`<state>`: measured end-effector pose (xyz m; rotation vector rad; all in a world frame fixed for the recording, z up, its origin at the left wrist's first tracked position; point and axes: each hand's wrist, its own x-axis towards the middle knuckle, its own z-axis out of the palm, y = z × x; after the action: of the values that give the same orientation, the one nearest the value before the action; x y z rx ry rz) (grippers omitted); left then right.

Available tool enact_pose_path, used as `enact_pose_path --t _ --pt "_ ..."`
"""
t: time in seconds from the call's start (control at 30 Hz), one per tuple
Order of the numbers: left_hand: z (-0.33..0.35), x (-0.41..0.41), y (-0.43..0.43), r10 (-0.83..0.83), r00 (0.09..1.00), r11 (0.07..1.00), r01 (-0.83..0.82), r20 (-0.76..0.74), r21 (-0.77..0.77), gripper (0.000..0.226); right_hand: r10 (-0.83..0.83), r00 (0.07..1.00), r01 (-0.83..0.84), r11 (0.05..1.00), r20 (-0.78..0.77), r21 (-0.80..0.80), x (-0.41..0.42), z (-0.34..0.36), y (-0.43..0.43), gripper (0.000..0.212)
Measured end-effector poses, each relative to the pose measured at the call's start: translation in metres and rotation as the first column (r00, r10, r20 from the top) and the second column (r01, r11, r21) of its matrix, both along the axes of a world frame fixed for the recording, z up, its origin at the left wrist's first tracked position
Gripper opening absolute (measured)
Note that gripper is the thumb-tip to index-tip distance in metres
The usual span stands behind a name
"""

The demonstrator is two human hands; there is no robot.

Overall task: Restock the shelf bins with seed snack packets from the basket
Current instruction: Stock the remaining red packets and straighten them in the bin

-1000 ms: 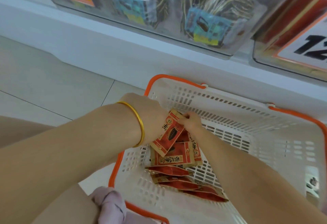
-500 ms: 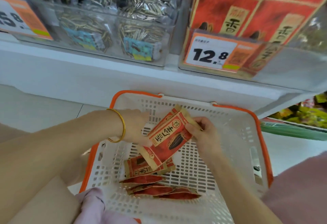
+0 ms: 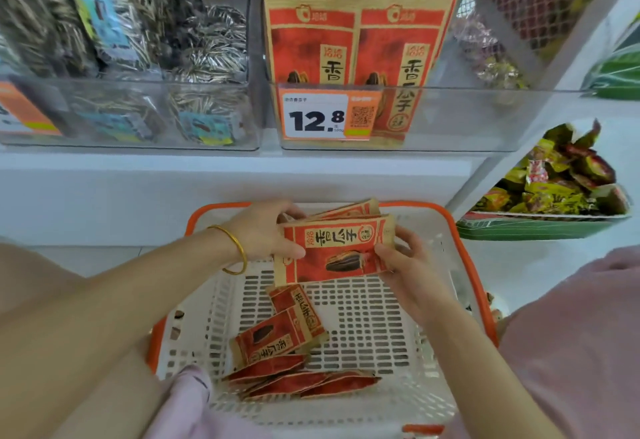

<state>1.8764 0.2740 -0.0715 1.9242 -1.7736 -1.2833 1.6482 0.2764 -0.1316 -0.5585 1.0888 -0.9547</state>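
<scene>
A small stack of red and tan seed snack packets (image 3: 337, 248) is held flat above the white basket (image 3: 433, 352) with the orange rim. My left hand (image 3: 266, 230) grips the stack's left end, and my right hand (image 3: 401, 262) grips its right end. Several more red packets (image 3: 287, 338) lie loose on the basket floor. Straight above, a clear shelf bin (image 3: 467, 120) holds upright packets of the same brand (image 3: 353, 40) behind a 12.8 price tag (image 3: 327, 116).
A clear bin of striped sunflower seed bags (image 3: 131, 57) stands to the left on the white shelf (image 3: 207, 161). A tray of green and yellow snack packs (image 3: 554, 179) sits lower right. Pale floor tiles lie to the left of the basket.
Both hands lifted the packets out of the basket and turned them flat and level. The camera tilted up, bringing the shelf bins into fuller view.
</scene>
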Motion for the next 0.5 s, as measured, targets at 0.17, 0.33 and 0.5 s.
enact_pose_path --t 0.17,0.33,0.5 --pt "0.007 -0.004 -0.004 0.018 1.000 0.980 -0.016 0.009 -0.199 0.043 0.247 0.917 -0.242 0.969 -0.314 0.057 -0.005 0.000 0.001 0.076" --pt "0.024 -0.023 -0.001 -0.173 0.933 0.877 0.292 0.316 -0.381 0.022 0.156 0.595 -0.478 0.857 -0.789 -0.191 -0.004 0.008 0.011 0.118" --pt "0.056 -0.053 -0.006 -0.273 0.924 0.816 0.369 0.267 -0.444 0.021 0.242 0.607 -0.656 0.690 -0.757 -0.305 -0.003 0.037 0.011 0.106"
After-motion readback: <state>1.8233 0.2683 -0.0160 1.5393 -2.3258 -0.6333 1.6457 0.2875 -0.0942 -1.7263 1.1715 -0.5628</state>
